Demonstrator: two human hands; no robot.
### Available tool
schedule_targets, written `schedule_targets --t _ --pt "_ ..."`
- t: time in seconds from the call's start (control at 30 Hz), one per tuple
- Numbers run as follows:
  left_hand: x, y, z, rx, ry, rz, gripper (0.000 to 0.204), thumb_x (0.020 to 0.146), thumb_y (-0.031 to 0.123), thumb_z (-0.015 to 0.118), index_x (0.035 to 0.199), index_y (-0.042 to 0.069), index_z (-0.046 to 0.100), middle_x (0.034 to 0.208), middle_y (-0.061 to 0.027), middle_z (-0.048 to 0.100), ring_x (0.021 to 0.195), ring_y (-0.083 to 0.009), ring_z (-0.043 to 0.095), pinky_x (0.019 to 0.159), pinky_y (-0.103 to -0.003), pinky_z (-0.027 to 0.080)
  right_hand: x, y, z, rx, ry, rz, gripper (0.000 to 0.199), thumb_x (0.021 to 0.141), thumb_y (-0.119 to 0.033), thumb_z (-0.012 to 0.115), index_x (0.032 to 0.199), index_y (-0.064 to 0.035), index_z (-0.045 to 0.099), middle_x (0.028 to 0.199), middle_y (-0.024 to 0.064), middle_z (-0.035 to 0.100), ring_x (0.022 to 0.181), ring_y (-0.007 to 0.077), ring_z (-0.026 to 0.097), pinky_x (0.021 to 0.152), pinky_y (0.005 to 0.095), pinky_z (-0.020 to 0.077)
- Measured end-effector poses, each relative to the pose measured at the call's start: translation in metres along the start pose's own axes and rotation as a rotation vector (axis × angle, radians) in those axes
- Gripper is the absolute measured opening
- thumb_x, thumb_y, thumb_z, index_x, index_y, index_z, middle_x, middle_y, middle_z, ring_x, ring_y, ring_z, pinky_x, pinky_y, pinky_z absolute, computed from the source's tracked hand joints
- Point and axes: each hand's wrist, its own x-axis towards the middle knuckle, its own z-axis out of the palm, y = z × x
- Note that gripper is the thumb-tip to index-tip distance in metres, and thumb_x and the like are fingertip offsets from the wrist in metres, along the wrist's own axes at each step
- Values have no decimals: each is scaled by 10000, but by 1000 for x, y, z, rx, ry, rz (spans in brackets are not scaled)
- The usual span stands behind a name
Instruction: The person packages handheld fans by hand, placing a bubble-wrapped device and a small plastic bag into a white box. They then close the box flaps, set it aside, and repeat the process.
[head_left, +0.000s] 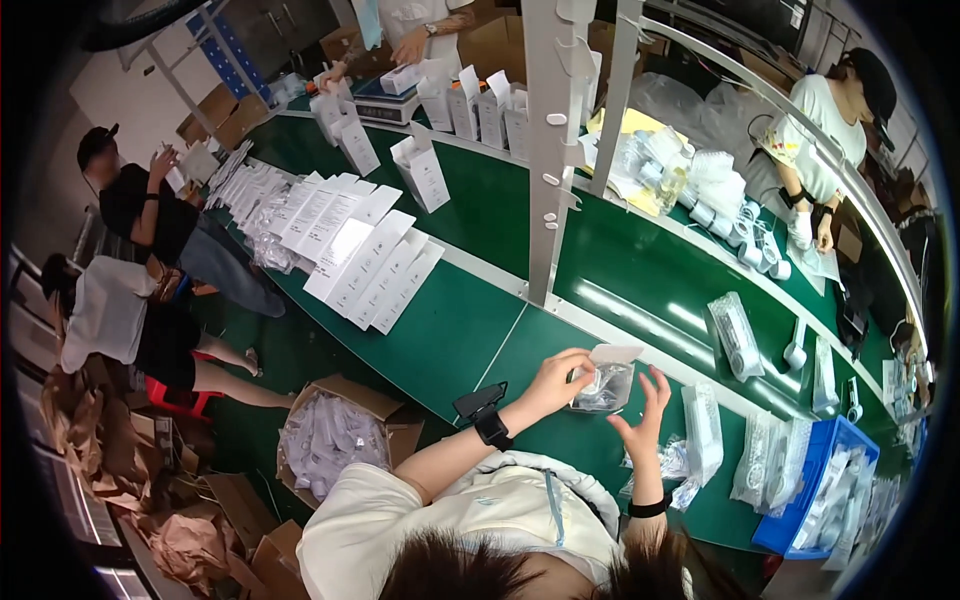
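On the green bench in front of me stands a small open box (603, 397) with a white flap (616, 353) raised at its far side. Clear plastic-wrapped contents show inside; what they are I cannot make out. My left hand (560, 384) grips the box at its left edge, its fingers closed over the rim. To the right of the box, my right hand (643, 418) is held with thumb and fingers spread and nothing in them. Close by the right wrist lie a bubble-wrapped packet (702, 432) and several small clear bags (668, 460).
A blue bin (800, 500) of wrapped parts stands at right, beside bubble-wrapped items (765, 460). Flattened white cartons (350, 260) cover the bench at left. A metal post (545, 200) rises ahead. A cardboard box (335, 440) of clear plastic sits on the floor. Several co-workers are nearby.
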Motion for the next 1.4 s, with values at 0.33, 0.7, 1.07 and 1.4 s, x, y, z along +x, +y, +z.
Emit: schedule_targets --t 0.33,0.7,1.07,1.4 --pt "20 123 -56 -529 23 65 356 765 129 594 1072 -17 488 1245 -160 390 1133 -244 423 949 -359 337 82 -108 2 1185 -37 371 316 906 -234 417 667 -26 423 624 67 431 553 144 395 515 256 338" --pt "19 162 -57 -620 -211 239 426 775 187 604 1117 -24 462 1177 -198 436 1110 -262 429 930 -360 342 84 -148 1 1083 -109 97 376 918 -298 400 667 -24 454 619 56 468 562 155 420 505 263 349" --pt "22 173 -61 -559 -281 367 386 749 56 609 1101 -17 469 1176 -173 437 1074 -232 431 896 -319 346 87 -157 -9 1081 -76 -10 334 907 -248 456 686 -4 510 647 48 521 574 145 485 538 255 394" --pt "18 181 -60 -598 -274 350 372 746 58 607 1085 -16 475 1158 -174 445 1032 -229 453 864 -316 363 84 -157 -13 1087 -122 -43 308 897 -207 467 678 4 515 648 62 526 585 160 496 545 261 403"
